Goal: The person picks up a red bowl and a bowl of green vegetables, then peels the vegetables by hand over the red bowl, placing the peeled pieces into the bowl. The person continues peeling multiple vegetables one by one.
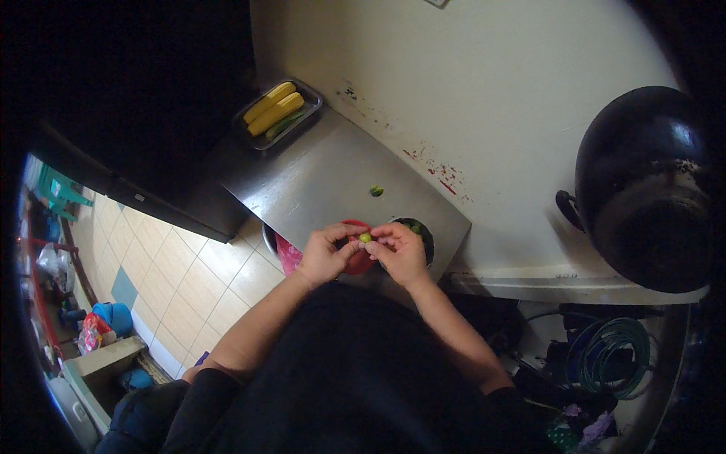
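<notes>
Between the fingertips of both hands is a small round yellow-green fruit (366,237), its exact kind too small to tell. My left hand (334,249) pinches it from the left, and my right hand (401,252) grips it from the right. Below them sits a red bowl (359,264), partly covered by the hands. Behind my right hand a dark round container (428,241) holds green pieces. A small green scrap (376,190) lies on the stainless steel table (317,164) beyond the bowl.
A metal tray (315,108) with yellow corn cobs (276,114) and a green vegetable (285,125) stands at the table's far end. A large black wok (641,187) is on the right by the wall. Pink plastic (288,253) shows beside the table's left edge. Coiled green hose (615,357) lies lower right.
</notes>
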{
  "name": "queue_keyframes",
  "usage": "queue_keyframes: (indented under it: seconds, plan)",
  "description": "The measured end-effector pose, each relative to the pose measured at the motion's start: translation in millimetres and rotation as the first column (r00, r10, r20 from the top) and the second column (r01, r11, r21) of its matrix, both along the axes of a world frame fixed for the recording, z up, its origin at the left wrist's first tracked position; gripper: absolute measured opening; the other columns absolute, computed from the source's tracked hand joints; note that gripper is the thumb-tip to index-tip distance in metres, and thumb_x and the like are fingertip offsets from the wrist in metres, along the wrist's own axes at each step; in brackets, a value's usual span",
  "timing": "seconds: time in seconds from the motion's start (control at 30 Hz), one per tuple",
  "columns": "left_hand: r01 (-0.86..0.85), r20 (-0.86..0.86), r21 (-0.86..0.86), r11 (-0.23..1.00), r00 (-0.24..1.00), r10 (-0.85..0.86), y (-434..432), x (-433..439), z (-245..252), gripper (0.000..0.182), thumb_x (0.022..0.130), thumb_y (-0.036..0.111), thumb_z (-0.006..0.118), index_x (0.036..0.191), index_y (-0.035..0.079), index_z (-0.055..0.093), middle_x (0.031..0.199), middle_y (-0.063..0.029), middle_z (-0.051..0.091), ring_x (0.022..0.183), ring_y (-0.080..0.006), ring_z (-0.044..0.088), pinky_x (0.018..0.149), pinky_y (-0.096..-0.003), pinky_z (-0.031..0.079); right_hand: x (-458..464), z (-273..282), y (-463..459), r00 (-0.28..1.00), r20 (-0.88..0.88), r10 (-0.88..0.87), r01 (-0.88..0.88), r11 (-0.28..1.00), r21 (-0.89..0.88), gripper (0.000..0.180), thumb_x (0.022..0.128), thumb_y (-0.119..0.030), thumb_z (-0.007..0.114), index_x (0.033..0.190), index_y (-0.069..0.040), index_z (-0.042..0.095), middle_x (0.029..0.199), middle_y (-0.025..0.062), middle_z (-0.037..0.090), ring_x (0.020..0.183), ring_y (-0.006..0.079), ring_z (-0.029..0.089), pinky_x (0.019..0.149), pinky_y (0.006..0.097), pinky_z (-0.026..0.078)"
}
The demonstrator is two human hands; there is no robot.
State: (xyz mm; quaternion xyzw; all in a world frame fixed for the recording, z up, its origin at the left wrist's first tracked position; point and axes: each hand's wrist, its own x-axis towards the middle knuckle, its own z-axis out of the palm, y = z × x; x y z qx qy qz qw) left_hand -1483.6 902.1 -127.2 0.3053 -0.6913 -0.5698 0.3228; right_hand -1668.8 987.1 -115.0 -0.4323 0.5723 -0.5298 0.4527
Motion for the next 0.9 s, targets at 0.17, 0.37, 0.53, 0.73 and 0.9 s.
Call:
queue_keyframes:
  seconds: [0.17, 0.37, 0.53, 0.73, 0.9]
  plan:
    - [0.024, -0.008, 0.119, 0.993, 1.000, -0.023, 2, -1, -6, 0.026, 0.093, 0.001, 0.074, 0.118, -0.001, 0.073, 0.111, -0.0103, 0.076, 0.104, -0.0168, 0.070, 0.093, -0.0318, 0.056, -2, 0, -4, 0.994, 0.107, 0.030, -0.039, 0.995, 0.087, 0.023, 0.094, -0.001, 0.074, 0.115, 0.003, 0.065, 0.101, 0.0098, 0.074, 0.083, 0.0122, 0.070, 0.068, 0.0271, 0.059]
    - [-0.039, 0.025, 0.090, 0.995, 0.999, 0.037, 5, -1, -3, 0.023, 0.094, 0.001, 0.073, 0.117, -0.002, 0.070, 0.108, -0.0079, 0.075, 0.099, -0.0136, 0.070, 0.089, -0.0292, 0.056, -12, 0, -12, 0.975, 0.171, 0.139, -0.153, 0.985, 0.073, 0.026, 0.096, 0.001, 0.071, 0.121, 0.004, 0.065, 0.102, 0.0097, 0.074, 0.081, 0.0128, 0.070, 0.072, 0.0276, 0.060]
    - [-0.092, 0.026, 0.127, 0.988, 0.996, 0.089, 13, -5, 7, 0.022, 0.094, 0.001, 0.072, 0.116, -0.002, 0.068, 0.104, -0.0083, 0.075, 0.095, -0.0125, 0.070, 0.087, -0.0291, 0.057, -14, -6, -14, 0.961, 0.223, 0.163, -0.173, 0.985, 0.026, 0.030, 0.095, 0.006, 0.069, 0.124, 0.005, 0.064, 0.108, 0.0121, 0.073, 0.090, 0.0157, 0.071, 0.078, 0.0291, 0.060]
    - [-0.155, 0.086, -0.009, 0.988, 0.984, 0.155, 25, -6, 12, 0.024, 0.095, 0.003, 0.072, 0.118, -0.002, 0.068, 0.104, -0.0081, 0.075, 0.095, -0.0122, 0.070, 0.085, -0.0289, 0.057, -23, -9, -9, 0.951, 0.222, 0.213, -0.225, 0.974, 0.026, 0.031, 0.094, 0.007, 0.068, 0.124, 0.004, 0.063, 0.114, 0.0117, 0.071, 0.099, 0.0157, 0.071, 0.086, 0.0297, 0.059]
    - [-0.164, 0.104, 0.133, 0.977, 0.983, 0.151, 30, -10, 3, 0.025, 0.095, 0.005, 0.073, 0.119, -0.002, 0.069, 0.105, -0.0085, 0.076, 0.095, -0.0128, 0.070, 0.085, -0.0299, 0.057, -24, -13, -8, 0.970, 0.114, 0.215, -0.215, 0.976, -0.006, 0.031, 0.092, 0.005, 0.071, 0.122, 0.003, 0.065, 0.113, 0.0107, 0.072, 0.098, 0.0154, 0.071, 0.086, 0.0294, 0.059]
